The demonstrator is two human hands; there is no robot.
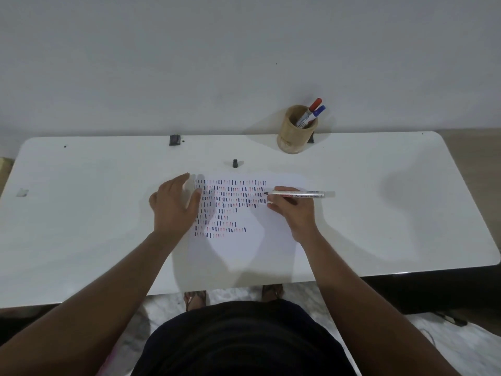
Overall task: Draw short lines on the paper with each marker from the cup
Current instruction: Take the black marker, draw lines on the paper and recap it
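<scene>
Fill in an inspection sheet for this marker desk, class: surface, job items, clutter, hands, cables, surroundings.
Surface: white table, bare apart from the items below.
Job items: paper with rows of short blue and red lines; cup at the far edge holding a red-capped marker and a blue-capped marker; open marker, tip at the paper.
Clutter: black cap beyond the paper; small dark block at the far edge.
Hands: left hand flat on the paper's left edge; right hand gripping the open marker.
Cables: one dark cable on the floor, right.
Surroundings: plain wall; marbled floor.
</scene>
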